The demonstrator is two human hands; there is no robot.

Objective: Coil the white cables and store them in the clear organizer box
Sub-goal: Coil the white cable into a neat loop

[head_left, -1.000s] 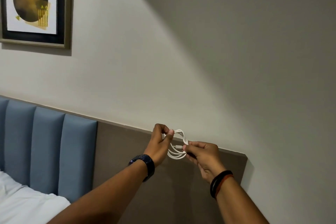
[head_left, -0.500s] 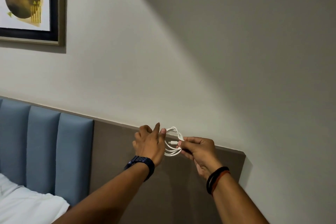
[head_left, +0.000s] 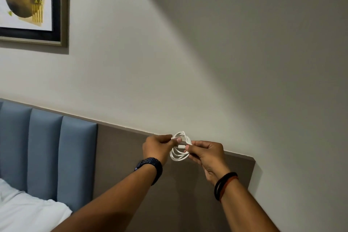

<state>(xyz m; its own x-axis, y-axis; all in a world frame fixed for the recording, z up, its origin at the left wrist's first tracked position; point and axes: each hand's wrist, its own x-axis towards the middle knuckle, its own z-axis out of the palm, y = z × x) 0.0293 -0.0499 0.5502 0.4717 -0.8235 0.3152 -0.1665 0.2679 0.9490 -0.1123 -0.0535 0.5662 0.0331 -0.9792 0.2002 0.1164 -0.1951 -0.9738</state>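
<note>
A thin white cable (head_left: 178,153), wound into a small coil of a few loops, is held up in the air in front of the wall. My left hand (head_left: 158,148) pinches the coil's upper left side between thumb and fingers. My right hand (head_left: 204,153) grips the coil's right side, with a white plug end showing just beside its fingertips. Both arms are stretched forward. The clear organizer box is not in view.
A brown wall panel (head_left: 131,165) runs behind the hands, with a blue padded headboard (head_left: 47,152) to its left. White bedding (head_left: 24,213) lies at the lower left. A framed picture (head_left: 28,2) hangs at the upper left.
My left hand has turned and shifted its grip onto the coil's upper edge. The coil looks rounder and tighter. Both hands stay close together at the same height.
</note>
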